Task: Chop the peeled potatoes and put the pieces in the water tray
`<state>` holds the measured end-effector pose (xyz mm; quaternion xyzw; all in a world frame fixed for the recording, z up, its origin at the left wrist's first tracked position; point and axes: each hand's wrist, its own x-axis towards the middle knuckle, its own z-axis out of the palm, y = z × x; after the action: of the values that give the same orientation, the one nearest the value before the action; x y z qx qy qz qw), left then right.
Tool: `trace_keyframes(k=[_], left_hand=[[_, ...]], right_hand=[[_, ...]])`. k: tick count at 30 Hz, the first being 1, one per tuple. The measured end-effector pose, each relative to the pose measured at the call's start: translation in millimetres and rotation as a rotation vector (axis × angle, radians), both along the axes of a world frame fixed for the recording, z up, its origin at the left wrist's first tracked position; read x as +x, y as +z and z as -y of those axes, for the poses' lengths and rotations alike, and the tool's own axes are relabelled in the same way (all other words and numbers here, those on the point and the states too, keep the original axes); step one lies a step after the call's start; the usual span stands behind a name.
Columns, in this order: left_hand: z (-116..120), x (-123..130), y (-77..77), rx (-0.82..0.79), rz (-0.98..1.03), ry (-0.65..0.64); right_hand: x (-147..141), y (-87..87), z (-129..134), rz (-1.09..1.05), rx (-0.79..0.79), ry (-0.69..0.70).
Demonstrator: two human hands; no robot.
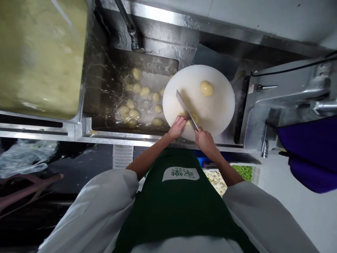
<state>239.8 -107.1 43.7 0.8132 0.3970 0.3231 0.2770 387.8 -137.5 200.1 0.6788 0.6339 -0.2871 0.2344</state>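
A round white cutting board lies over the right part of the sink. My right hand is wrapped round the handle of a knife, whose blade points up and to the left. The blade is at a peeled potato near the board's front edge, with pieces on both sides of it. My left hand has its fingers bent onto the potato's left part, just left of the blade. Another peeled potato rests whole on the upper right of the board.
Several peeled potatoes lie in water in the sink, under a faucet. A large metal tub of cloudy yellowish liquid stands at the left. Purple cloth hangs at the right. Below the counter are trays of sliced and green food.
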Motion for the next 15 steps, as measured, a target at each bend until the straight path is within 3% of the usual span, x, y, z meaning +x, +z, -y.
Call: trace_keyframes(k=[15], left_hand=[[2.9,-3.8,0.1,-0.048,-0.033,-0.011]], right_hand=[[-4.6,-6.7,-0.2,-0.027,0.014,0.009]])
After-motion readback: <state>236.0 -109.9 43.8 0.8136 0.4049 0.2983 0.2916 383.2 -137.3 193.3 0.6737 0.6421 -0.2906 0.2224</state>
